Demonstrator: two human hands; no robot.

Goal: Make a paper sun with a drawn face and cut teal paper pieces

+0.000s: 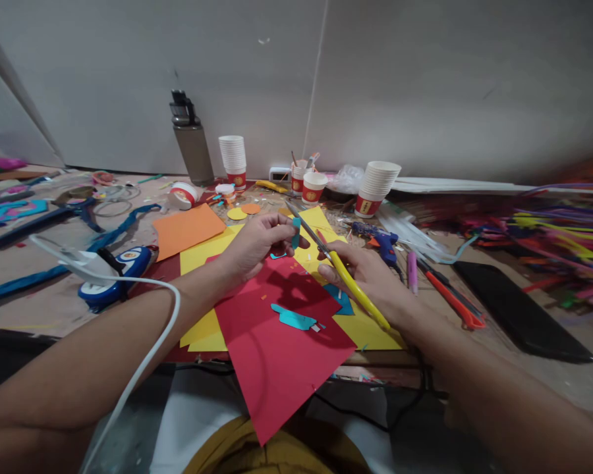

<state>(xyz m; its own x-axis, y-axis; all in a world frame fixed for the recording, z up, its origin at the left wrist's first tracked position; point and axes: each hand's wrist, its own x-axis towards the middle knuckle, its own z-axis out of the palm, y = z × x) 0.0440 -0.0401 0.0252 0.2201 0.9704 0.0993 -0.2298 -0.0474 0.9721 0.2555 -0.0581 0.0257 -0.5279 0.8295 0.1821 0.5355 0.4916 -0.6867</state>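
My left hand [259, 242] pinches a small piece of teal paper [295, 234] above the table. Close beside it, my right hand [360, 270] grips yellow-handled scissors [348, 280], their metal blades pointing up and to the left near the paper. Below both hands lies a sheet of red paper [286, 368], which hangs over the table's front edge. A cut turquoise paper piece [294, 318] rests on the red sheet along with tiny scraps. Yellow paper [202, 329] spreads underneath, and another blue paper piece [343, 301] is partly hidden by my right hand.
Stacked paper cups [232, 158], a bottle [192, 148] and more cups [375, 187] stand along the wall. A blue glue gun [386, 245], a black phone [524, 309] and bright pipe cleaners [568, 250] lie right. A white cable [163, 342] crosses my left forearm.
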